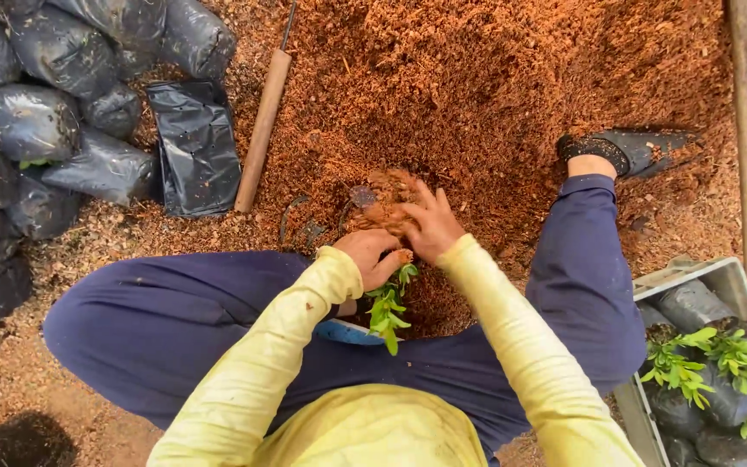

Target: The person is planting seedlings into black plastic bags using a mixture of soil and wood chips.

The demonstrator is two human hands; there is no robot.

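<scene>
Seedling (388,304) soft, light, fragile; left hand (372,256) clamped round its stem base, right hand (427,227) fingers spread, pressing loose crumbly soil (477,78). Best held low on stem.

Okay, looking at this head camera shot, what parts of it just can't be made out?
- Head view: the seedling roots and any bag around them, hidden by the left hand and right hand.
- What the fingers clasp under the reddish soil; each grip is hidden.
- Crate of potted seedlings, cut off by the right edge.
- Wooden handle: its tool end, cut off by the top edge.
</scene>
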